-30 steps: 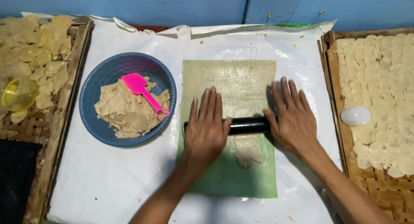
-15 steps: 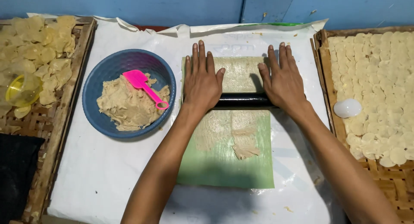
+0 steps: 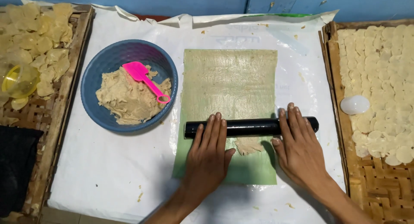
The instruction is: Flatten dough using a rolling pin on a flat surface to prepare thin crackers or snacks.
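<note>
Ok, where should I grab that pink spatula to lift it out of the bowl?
Probably by its handle. The pink spatula lies blade-down in dough, its ringed handle end pointing lower right toward the blue bowl rim. Come from above on that side, where the handle looks free of dough.

One head-worn camera looks almost straight down from close above onto the white-covered tabletop (image 3: 108,172), its far edge at the frame's top
</note>
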